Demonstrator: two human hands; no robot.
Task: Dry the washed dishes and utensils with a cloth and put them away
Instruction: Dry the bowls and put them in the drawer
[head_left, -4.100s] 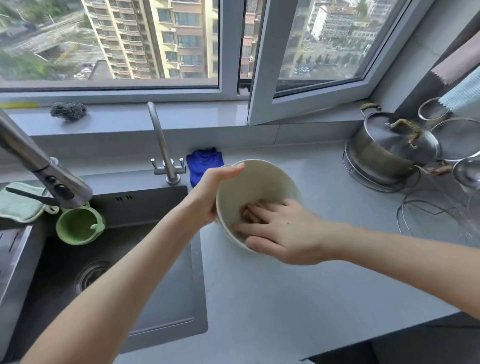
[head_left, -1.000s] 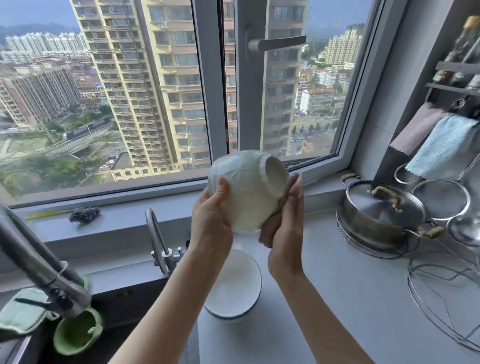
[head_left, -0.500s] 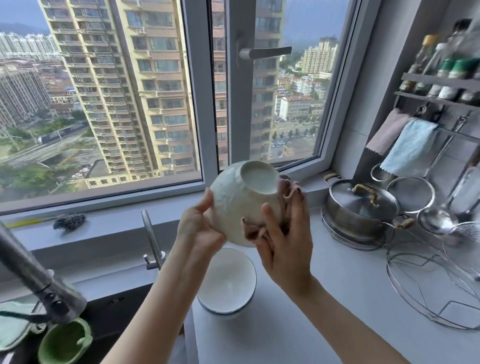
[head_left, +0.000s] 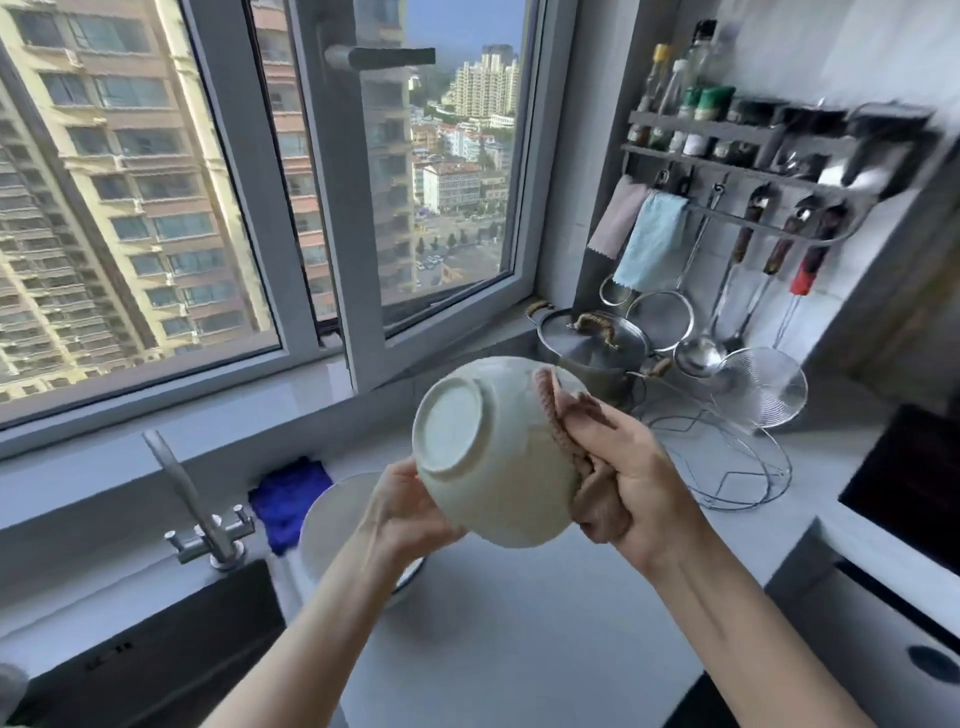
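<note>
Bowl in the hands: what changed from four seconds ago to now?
The bowl was lifted off the counter and turned foot-up; the right hand moved from wiping inside to wiping the rim with the brown cloth. The left hand still supports it.

A pale countertop (head_left: 519, 639) is set beneath a wide window (head_left: 130, 208), through which tall apartment blocks are seen in daylight. One sash (head_left: 441, 197) is swung open, its handle (head_left: 384, 56) turned sideways. A dark sink (head_left: 145, 660) is sunk at the left, behind it a metal tap (head_left: 202, 514). A wall rack (head_left: 769, 156) is fixed to the right wall.
</note>
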